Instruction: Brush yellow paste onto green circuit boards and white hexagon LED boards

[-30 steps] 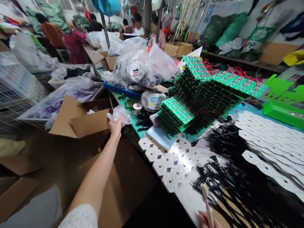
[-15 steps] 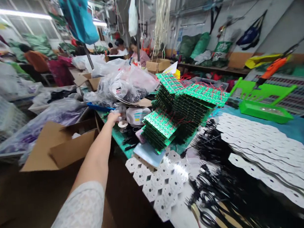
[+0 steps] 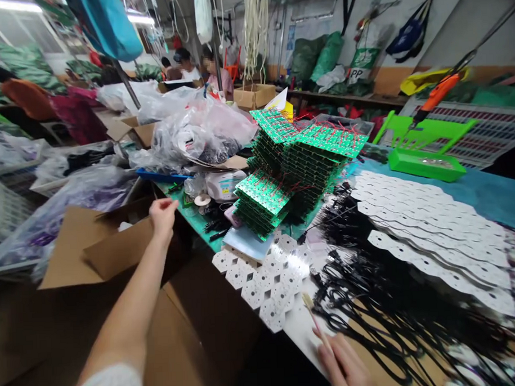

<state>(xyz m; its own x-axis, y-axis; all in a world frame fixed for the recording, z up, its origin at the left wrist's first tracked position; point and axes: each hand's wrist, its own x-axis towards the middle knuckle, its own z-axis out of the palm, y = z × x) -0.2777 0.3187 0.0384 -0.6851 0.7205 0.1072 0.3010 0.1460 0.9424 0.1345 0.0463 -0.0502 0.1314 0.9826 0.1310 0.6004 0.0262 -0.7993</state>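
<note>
My left hand [image 3: 163, 216] is in the air at the table's left edge, above an open cardboard box [image 3: 116, 251]. Its fingers are pinched together; whatever they hold, if anything, is too small to make out. At the bottom, my right hand [image 3: 346, 364] is closed around the thin handle of a small brush [image 3: 308, 304] with pale bristles, pointing away from me. Beside the brush lie white perforated panels [image 3: 260, 283] and a tangle of black cables [image 3: 354, 302]. Stacked green circuit boards [image 3: 266, 192] with red wires stand beyond.
A roll of tape or wire [image 3: 202, 201] and a white packet [image 3: 226, 187] sit left of the boards. More white panels [image 3: 414, 227] lie at right, below a green tray [image 3: 425, 163]. An orange electric screwdriver [image 3: 437, 94] hangs there. Several people sit in the background.
My left hand has drawn back from the clutter by the roll toward me and left. My right hand has come into view at the bottom, holding the brush. The view has shifted right.
</note>
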